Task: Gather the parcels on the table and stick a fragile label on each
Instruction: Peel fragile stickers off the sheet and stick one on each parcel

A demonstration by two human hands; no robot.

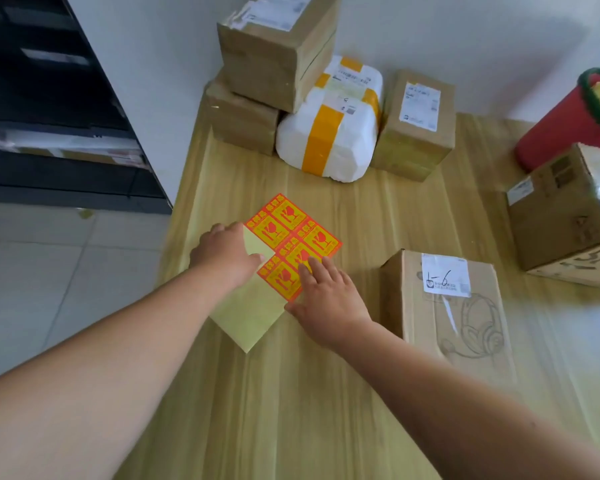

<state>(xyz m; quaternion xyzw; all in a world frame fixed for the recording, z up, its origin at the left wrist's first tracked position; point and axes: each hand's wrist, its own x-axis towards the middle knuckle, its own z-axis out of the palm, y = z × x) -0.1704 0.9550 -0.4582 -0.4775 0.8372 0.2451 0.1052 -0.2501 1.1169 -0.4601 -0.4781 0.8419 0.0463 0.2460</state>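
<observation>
The label sheet lies flat on the counter, turned like a diamond, its long axis running from near-left up to far-right. Five orange fragile stickers are on the far half; the near half is bare yellow backing, and one slot by my left hand is bare too. My left hand sits on the sheet's left edge, fingers curled down on the bare backing, pinning it; whether they pinch anything I cannot tell. My right hand lies on the sheet's right side, fingers spread and flat, fingertips resting on the sticker nearest me, thumb off the near edge. No sticker is lifted.

So the sheet is under both hands, and the right grip is the one on a sticker. I reckon the next move is to catch a corner of it and peel toward me while the left holds the backing down.

Looking outward: the headset box stands just to the right of my right hand, the nearest parcel, and I see no orange label on its top. Farther right is a glossy taped carton, with a red bin behind it. At the far end, well apart from the sheet, sit two stacked brown boxes, a white foam parcel banded in yellow tape, and a small brown box beside it. None of them shows a label.
</observation>
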